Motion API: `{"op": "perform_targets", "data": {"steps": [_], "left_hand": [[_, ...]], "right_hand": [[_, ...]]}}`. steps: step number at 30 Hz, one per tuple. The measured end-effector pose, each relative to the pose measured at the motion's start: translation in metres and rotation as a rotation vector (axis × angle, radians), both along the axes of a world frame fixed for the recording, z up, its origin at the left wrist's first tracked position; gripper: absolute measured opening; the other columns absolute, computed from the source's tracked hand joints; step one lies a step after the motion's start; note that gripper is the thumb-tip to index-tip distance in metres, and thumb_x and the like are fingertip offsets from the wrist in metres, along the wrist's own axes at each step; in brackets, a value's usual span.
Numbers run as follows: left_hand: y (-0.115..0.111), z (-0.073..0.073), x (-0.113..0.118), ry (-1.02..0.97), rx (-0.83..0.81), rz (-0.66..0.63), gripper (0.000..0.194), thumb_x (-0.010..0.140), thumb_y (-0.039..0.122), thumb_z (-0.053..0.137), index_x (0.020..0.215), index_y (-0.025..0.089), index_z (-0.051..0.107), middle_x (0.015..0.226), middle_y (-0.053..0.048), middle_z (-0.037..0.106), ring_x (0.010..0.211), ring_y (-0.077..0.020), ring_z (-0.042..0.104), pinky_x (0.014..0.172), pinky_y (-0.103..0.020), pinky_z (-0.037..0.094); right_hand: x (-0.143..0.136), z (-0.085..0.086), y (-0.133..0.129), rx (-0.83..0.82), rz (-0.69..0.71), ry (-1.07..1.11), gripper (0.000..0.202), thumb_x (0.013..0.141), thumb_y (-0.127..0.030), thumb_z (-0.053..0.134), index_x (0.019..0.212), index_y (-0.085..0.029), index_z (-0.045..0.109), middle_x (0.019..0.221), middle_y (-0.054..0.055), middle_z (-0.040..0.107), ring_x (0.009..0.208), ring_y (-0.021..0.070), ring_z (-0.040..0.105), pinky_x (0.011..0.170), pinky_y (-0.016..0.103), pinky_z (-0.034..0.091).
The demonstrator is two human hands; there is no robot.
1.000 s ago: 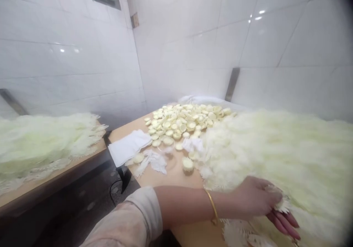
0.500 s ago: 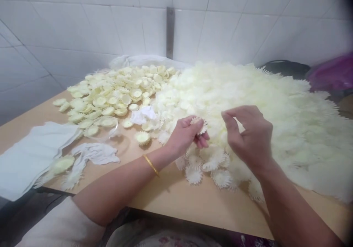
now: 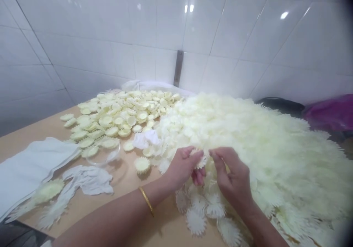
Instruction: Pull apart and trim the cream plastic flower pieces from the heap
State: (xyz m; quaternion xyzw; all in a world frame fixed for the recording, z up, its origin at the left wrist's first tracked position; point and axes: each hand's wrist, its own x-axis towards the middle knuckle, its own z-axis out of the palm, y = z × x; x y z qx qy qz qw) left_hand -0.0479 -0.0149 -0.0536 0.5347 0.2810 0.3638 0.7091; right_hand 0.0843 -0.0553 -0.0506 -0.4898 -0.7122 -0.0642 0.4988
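Note:
Between the thumb and fingers of my left hand point(image 3: 183, 168) is a small pale cream piece with a scalloped, petal-like edge point(image 3: 200, 159). My right hand point(image 3: 231, 173) is just right of it, thumb and forefinger pinched together; whatever lies between those fingertips is too small to make out. Beneath and behind both hands spreads a big heap of thin, pale yellow flower-shaped pieces point(image 3: 234, 125). Several loose white ones point(image 3: 196, 220) lie on the table below my hands. A thicker, stacked-looking piece point(image 3: 142, 165) sits alone left of my left hand.
Cup-like scalloped pieces point(image 3: 118, 114) are piled at the back left of the wooden table point(image 3: 129, 210). Nearer stand a clear round dish point(image 3: 106, 158), crumpled white cloth point(image 3: 93, 179) and a folded white sheet point(image 3: 35, 162). A tiled wall point(image 3: 104, 22) rises behind; purple plastic point(image 3: 331, 111) is at right.
My right hand has come in leftward to my left hand, its fingertips now close to the held piece. The camera view has tilted up, so everything appears lower.

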Motion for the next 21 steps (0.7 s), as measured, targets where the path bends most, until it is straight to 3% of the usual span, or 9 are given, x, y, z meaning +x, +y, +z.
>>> {"op": "perform_targets", "data": {"steps": [9, 15, 21], "left_hand": [[-0.003, -0.004, -0.001, 0.087, 0.018, 0.059, 0.039, 0.071, 0.054, 0.05, 0.069, 0.015, 0.053, 0.042, 0.005, 0.045, 0.027, -0.0066, 0.039, 0.029, -0.017, 0.028], [-0.004, -0.008, 0.0, 0.114, 0.023, 0.05, 0.057, 0.076, 0.062, 0.029, 0.059, 0.013, 0.053, 0.045, 0.0, 0.049, 0.032, -0.008, 0.045, 0.033, -0.018, 0.031], [-0.007, -0.003, -0.001, 0.053, 0.059, -0.064, 0.035, 0.074, 0.049, 0.049, 0.075, 0.014, 0.052, 0.055, 0.0, 0.054, 0.043, -0.0107, 0.053, 0.043, -0.021, 0.042]], "right_hand": [[-0.009, -0.005, -0.005, -0.091, 0.068, 0.029, 0.016, 0.077, -0.021, 0.054, 0.093, -0.017, 0.053, 0.081, 0.005, 0.056, 0.078, 0.0189, 0.052, 0.069, 0.034, 0.043], [-0.01, -0.008, -0.003, -0.074, 0.077, 0.005, 0.006, 0.08, -0.016, 0.049, 0.083, -0.018, 0.054, 0.075, 0.004, 0.056, 0.073, 0.0169, 0.052, 0.067, 0.031, 0.04], [-0.005, -0.009, -0.001, -0.183, -0.059, 0.099, 0.023, 0.085, -0.026, 0.041, 0.064, -0.018, 0.047, 0.059, 0.0, 0.049, 0.059, 0.014, 0.047, 0.06, 0.028, 0.037]]}}
